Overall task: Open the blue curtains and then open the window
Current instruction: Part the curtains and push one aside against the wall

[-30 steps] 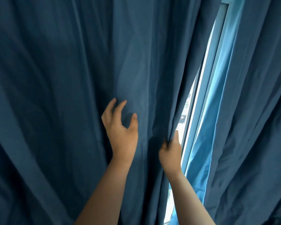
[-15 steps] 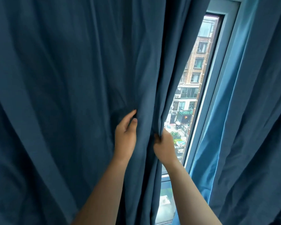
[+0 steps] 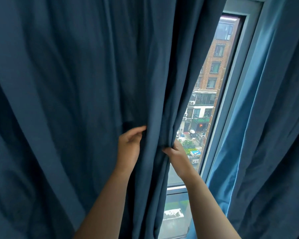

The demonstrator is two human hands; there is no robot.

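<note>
A dark blue left curtain [image 3: 67,100] fills most of the view. My left hand [image 3: 130,145] grips a fold of it, fingers tucked into the cloth. My right hand [image 3: 175,152] is shut on the same curtain's inner edge, just to the right. A right curtain [image 3: 266,135] hangs lighter blue at the right side. Between the two panels a narrow strip of window [image 3: 209,94] shows, with its grey frame [image 3: 231,104] and a horizontal bar low down. The window looks closed; no handle is visible.
Through the glass I see a brick building [image 3: 216,66] and a street far below. Curtain cloth covers everything to the left and right of the gap.
The left curtain has been drawn leftward and the gap has widened, showing more window. My left hand went from open fingers on the cloth to gripping a fold.
</note>
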